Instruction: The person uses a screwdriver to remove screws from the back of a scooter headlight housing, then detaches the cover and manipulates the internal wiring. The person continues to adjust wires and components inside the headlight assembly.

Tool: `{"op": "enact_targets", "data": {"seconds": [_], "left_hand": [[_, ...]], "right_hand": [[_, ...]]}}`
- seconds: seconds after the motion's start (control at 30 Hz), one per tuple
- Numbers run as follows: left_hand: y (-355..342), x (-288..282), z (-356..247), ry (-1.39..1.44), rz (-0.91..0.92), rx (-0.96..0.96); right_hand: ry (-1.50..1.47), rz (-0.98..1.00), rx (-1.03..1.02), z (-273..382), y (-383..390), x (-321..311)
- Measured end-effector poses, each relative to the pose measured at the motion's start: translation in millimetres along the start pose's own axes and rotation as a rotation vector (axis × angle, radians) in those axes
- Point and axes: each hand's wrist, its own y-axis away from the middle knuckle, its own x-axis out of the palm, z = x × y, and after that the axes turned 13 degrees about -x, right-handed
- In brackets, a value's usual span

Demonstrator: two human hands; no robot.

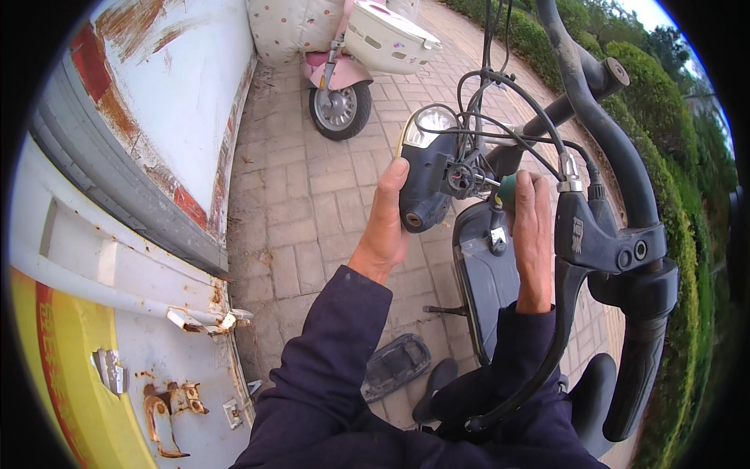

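A black headlight (426, 173) with a clear lens at its top sits in front of an electric bike's handlebar (621, 148). My left hand (383, 219) is wrapped round its left side, thumb uppermost. From the right, my right hand (533, 242) grips the green handle of a screwdriver (508, 190). Its metal shaft points left to the round bracket (461, 178) on the headlight's side; whether the tip sits in a screw is too small to tell. Black cables (539, 142) loop over the headlight and bracket. Close to my right wrist hangs the brake lever (569, 313).
Below the headlight is the bike's dark body panel (473, 262). A black plastic tray (397, 367) lies on the brick paving (293, 203). Ahead stands a pink scooter (341, 109) with a white basket (391, 37). A rusty metal door (176, 352) lines the left, a hedge (652, 102) the right.
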Motion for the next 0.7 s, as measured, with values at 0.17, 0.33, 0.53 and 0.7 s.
{"op": "enact_targets", "data": {"seconds": [0.17,0.33,0.53,0.7], "left_hand": [[-6,-6,0,0.135,0.056,0.001],[-10,-10,2,0.15,0.079,-0.005],[-6,-4,5,0.07,0.041,-0.016],[-5,-6,2,0.098,0.068,-0.022]], "right_hand": [[0.217,0.081,-0.299,13,2,5],[0.153,0.107,-0.282,17,1,5],[0.428,-0.073,-0.118,2,-2,10],[0.279,0.129,-0.388,6,-2,-1]]}}
